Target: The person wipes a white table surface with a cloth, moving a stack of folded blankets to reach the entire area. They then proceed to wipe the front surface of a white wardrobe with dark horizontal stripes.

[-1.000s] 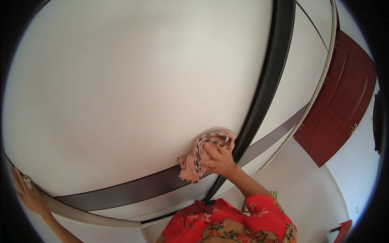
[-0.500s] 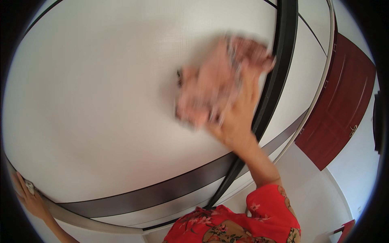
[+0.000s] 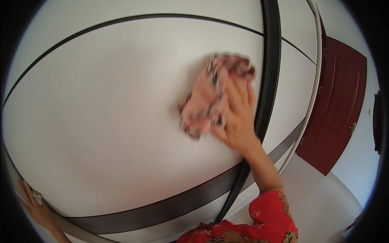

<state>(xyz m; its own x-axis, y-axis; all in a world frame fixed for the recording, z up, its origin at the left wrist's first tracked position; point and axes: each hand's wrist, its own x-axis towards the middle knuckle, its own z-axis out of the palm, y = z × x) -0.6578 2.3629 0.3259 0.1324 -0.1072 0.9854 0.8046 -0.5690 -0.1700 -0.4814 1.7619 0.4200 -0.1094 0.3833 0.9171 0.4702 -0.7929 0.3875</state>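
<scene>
My right hand (image 3: 239,115) presses a crumpled pink cloth (image 3: 206,99) with dark and white patterned edging against a smooth white door panel (image 3: 101,109). Its fingers are spread over the cloth's right side. Just right of the hand runs the panel's black upright frame (image 3: 270,60). At the far left, my left hand (image 3: 35,210) rests along the panel's pale edge, fingers partly blurred. Beside those fingers shows a small whitish, dark-marked thing (image 3: 37,197), seemingly in the hand's grip; its kind is unclear.
A dark grey band (image 3: 162,212) crosses the lower part of the panel, and a thin black line (image 3: 162,16) curves over its top. Further right stands a dark red door (image 3: 338,105) with a metal handle (image 3: 352,128). Pale floor (image 3: 308,202) lies at the lower right.
The view has tilted up, bringing the black line above the panel into sight. My right hand and the pink cloth have shifted slightly left, away from the black frame.
</scene>
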